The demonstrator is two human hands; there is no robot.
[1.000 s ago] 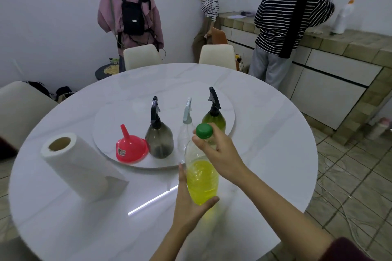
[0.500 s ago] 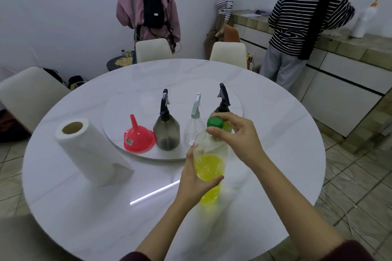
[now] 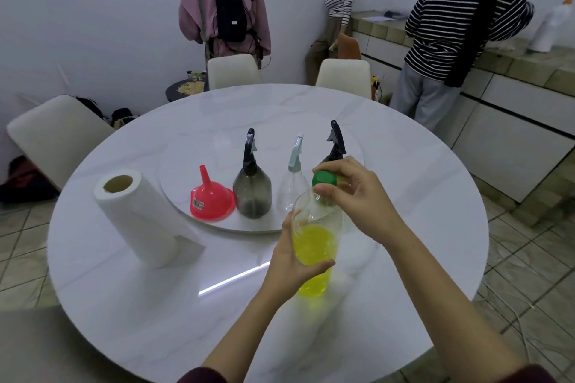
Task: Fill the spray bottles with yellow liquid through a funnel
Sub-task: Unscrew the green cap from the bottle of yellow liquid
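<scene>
A green cap [image 3: 324, 178] is topping the clear bottle [image 3: 314, 242] of yellow liquid, a red funnel [image 3: 211, 199] is sitting by the smoky-grey spray bottle [image 3: 251, 190] — all on white marble-veined table [image 3: 124, 289] — beside white paper towel [image 3: 137, 214].

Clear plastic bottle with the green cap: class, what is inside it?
The clear plastic bottle holds yellow liquid in its lower part; above is empty. The left hand covers part of its side.

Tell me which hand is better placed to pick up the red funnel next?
Probably the left. The funnel lies on the left hand's side, though that hand grips the bottle. The right hand pinches the green cap and would have to reach across the bottle.
</scene>
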